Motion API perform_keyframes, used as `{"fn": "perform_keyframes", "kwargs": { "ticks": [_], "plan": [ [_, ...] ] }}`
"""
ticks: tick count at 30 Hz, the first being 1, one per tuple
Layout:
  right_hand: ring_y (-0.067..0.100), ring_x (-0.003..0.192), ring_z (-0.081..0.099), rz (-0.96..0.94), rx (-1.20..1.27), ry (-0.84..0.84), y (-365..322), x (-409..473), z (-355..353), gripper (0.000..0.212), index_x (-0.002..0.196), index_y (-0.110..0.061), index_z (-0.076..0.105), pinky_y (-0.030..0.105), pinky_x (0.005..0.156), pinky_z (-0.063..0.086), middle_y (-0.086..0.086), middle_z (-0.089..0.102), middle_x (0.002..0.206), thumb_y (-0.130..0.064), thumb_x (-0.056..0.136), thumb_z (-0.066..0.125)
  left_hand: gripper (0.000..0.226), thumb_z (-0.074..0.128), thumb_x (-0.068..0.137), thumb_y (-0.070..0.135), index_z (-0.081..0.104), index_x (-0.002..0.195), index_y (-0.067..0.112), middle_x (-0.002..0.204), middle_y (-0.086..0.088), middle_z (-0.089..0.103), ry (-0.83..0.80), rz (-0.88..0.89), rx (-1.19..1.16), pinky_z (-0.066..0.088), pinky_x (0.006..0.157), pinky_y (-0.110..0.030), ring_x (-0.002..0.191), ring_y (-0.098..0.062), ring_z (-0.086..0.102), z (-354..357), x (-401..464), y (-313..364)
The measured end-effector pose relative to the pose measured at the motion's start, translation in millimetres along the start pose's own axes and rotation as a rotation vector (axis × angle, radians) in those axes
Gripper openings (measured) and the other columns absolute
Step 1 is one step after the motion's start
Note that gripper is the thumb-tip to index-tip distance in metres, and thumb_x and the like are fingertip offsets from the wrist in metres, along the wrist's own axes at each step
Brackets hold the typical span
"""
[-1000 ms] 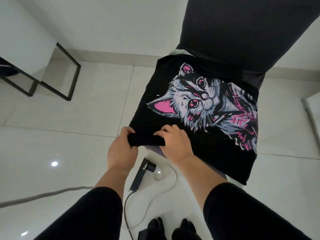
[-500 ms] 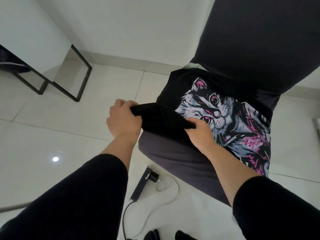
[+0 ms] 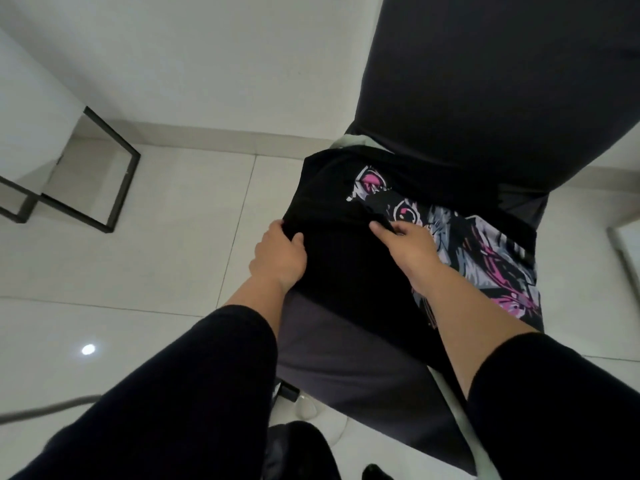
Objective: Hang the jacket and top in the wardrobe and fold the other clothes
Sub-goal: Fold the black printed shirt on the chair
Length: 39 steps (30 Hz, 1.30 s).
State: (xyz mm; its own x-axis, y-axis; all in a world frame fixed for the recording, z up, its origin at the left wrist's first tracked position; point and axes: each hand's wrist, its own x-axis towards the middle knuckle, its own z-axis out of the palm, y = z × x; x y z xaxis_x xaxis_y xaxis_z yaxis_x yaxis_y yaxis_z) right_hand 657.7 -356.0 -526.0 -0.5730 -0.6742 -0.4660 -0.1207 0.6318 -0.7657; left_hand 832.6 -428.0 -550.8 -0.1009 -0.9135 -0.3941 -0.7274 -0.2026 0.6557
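Black cat-print T-shirt (image 3: 349,271): lower hem folded up over the print since a second ago.
Hem, formerly at the near edge of the grey chair seat (image 3: 332,355), now lies across the cat's face; only one ear and one eye show beyond the fold, and the near seat is uncovered. Left hand (image 3: 278,258) and right hand (image 3: 408,244), earlier gripping the hem close together, now hold the folded edge farther from the body and wider apart.

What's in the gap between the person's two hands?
In the head view, only plain black fabric of the cat-print T-shirt spans between the left hand and right hand; both hold its folded-over edge.
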Motion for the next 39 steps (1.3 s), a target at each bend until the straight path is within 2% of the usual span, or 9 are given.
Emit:
{"fn": "perform_keyframes", "kwargs": {
  "ticks": [4,11,15,20,26,30,34,36,39],
  "plan": [
    [0.014,0.094,0.051,0.146,0.180,-0.108,-12.1,2.0,-14.7,0.034,0.122,-0.015,0.058,0.026,0.084,0.039,-0.003,0.058,0.108,-0.035,0.094,0.056,0.046,0.028,0.098,0.047,0.049,0.126,0.016,0.124,-0.008,0.056,0.118,-0.177,0.197,0.032,0.097,-0.046,0.119,-0.031,0.048,-8.8,-0.4,-15.6],
    [0.024,0.103,0.059,0.082,0.089,0.084,-5.3,11.0,-1.5,0.022,0.110,-0.013,0.062,0.034,0.093,0.047,0.009,0.063,0.114,-0.028,0.098,0.050,0.038,0.019,0.100,0.040,0.052,0.087,0.025,0.080,-0.001,0.052,0.180,-0.059,0.453,0.025,0.104,-0.044,0.112,-0.027,0.045,-28.8,-7.0,-40.2],
    [0.025,0.122,0.052,0.011,0.040,0.182,-7.3,14.6,8.3,0.038,0.131,-0.012,0.053,0.039,0.105,0.042,0.007,0.054,0.133,-0.031,0.099,0.046,0.037,0.024,0.102,0.040,0.047,0.085,0.016,0.066,-0.002,0.050,0.296,0.005,0.318,0.036,0.064,-0.034,0.073,-0.030,0.050,-44.6,-7.5,-56.1],
    [0.027,0.128,0.047,0.053,-0.029,0.204,-6.4,12.8,13.5,0.044,0.138,-0.015,0.048,0.042,0.108,0.039,0.006,0.049,0.140,-0.033,0.098,0.048,0.035,0.037,0.100,0.039,0.053,0.083,0.013,0.081,-0.007,0.059,0.242,-0.091,0.251,0.035,0.060,-0.032,0.073,-0.026,0.051,-40.9,-9.4,-62.1],
    [0.026,0.099,0.063,0.047,0.050,0.107,-7.6,7.1,4.3,0.018,0.106,-0.012,0.063,0.035,0.088,0.051,0.010,0.066,0.107,-0.024,0.096,0.053,0.027,0.042,0.098,0.035,0.056,0.113,0.019,0.125,-0.006,0.046,0.268,0.002,0.427,0.036,0.087,-0.039,0.116,-0.027,0.043,-36.8,-1.7,-26.3],
    [0.025,0.097,0.064,0.042,0.066,0.060,-6.8,5.8,-1.3,0.015,0.103,-0.012,0.063,0.034,0.087,0.052,0.010,0.067,0.105,-0.020,0.097,0.052,0.025,0.044,0.097,0.031,0.057,0.115,0.017,0.123,-0.002,0.052,0.163,0.173,0.210,0.035,0.077,-0.030,0.105,-0.023,0.054,-21.5,6.5,14.6],
    [0.022,0.103,0.063,-0.021,-0.005,0.159,-6.0,11.7,-4.0,0.033,0.119,-0.009,0.063,0.035,0.092,0.051,0.005,0.067,0.110,-0.028,0.092,0.059,0.042,0.057,0.092,0.027,0.046,0.131,0.016,0.129,-0.005,0.050,0.096,0.271,0.149,0.040,0.088,-0.031,0.112,-0.024,0.054,-5.8,13.6,41.4],
    [0.018,0.086,0.062,-0.068,-0.077,0.192,-5.2,13.2,-10.3,0.026,0.103,-0.008,0.068,0.029,0.076,0.049,-0.001,0.064,0.088,-0.029,0.089,0.063,0.053,0.061,0.089,0.023,0.038,0.137,0.018,0.132,-0.005,0.048,0.054,0.297,0.092,0.047,0.092,-0.036,0.104,-0.026,0.060,0.2,18.7,51.9],
    [0.017,0.063,0.053,-0.048,-0.082,0.176,-1.8,15.1,-21.2,0.021,0.078,-0.008,0.064,0.033,0.067,0.047,0.003,0.055,0.069,-0.027,0.087,0.068,0.050,0.061,0.090,0.025,0.040,0.134,0.013,0.130,-0.009,0.049,-0.027,0.192,-0.075,0.057,0.080,-0.045,0.074,-0.026,0.069,5.2,26.7,61.6]
  ]
}}
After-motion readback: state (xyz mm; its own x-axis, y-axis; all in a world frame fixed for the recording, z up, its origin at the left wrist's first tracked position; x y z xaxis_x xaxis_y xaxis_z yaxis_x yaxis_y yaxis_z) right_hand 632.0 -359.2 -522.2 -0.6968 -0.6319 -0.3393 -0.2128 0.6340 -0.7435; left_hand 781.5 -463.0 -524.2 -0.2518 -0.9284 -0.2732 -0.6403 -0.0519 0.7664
